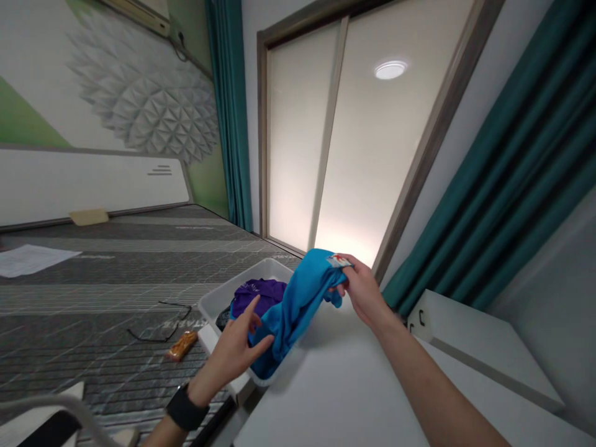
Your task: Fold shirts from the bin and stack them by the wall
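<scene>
Head view: a blue garment (298, 304) is held up out of a white bin (223, 297), its upper edge with a small printed tag pinched between thumb and fingers of the right hand (363, 292). The lower part of the cloth hangs down into the bin's near corner. The left hand (237, 351) rests against the hanging cloth with fingers spread and loose, gripping nothing; a dark band is worn on its wrist.

The step in hand appears to be lifting the garment clear of the bin. It would be done well if the pinch at the tagged edge is kept firm while the trailing cloth is gathered from below by the open hand, so that nothing snags on the rim and the bin is not dragged along.

Inside the bin a purple garment (254, 295) lies bunched toward the far side, just beside the blue one; something dark may lie under it, though that is too small to tell. The bin sits where a white surface (335, 385) meets a grey patterned mattress (102, 292). On the mattress, near the bin, lie a pair of glasses (161, 323) and a small orange wrapped item (181, 346); a sheet of paper (32, 259) lies well apart, to the far left.
</scene>
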The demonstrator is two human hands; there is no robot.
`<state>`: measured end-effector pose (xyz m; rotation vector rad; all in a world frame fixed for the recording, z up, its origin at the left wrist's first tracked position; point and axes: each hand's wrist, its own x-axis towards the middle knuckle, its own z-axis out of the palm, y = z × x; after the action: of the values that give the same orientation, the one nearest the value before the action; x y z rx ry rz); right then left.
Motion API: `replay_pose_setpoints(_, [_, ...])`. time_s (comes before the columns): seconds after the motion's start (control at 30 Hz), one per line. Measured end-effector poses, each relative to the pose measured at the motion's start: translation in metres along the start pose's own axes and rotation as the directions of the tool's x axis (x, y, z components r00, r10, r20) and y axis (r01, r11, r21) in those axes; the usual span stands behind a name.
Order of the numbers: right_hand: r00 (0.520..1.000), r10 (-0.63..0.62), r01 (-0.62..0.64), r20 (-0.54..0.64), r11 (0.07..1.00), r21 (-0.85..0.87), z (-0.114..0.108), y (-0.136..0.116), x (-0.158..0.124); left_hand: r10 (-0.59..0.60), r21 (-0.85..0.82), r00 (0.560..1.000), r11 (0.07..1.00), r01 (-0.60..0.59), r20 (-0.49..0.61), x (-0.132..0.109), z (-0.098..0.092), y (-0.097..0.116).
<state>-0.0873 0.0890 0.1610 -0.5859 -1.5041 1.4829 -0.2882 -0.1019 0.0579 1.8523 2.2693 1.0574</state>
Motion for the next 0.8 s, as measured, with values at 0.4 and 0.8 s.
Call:
replay_pose_setpoints(0.4, [0.791,-0.39,0.459,-0.472,0.888,0.035,-0.074,-0.051,-0.064,0.192,-0.55,0.98,0.824,-0.135,0.047,0.071,0.051,0.148])
replay_pose_setpoints(0.8, [0.955,-0.198,-0.106,-0.222,0.473,-0.875,-0.182,0.083,-0.155,0.135,-0.607,0.97,0.794,0.016,0.203,0.041,0.168,0.167])
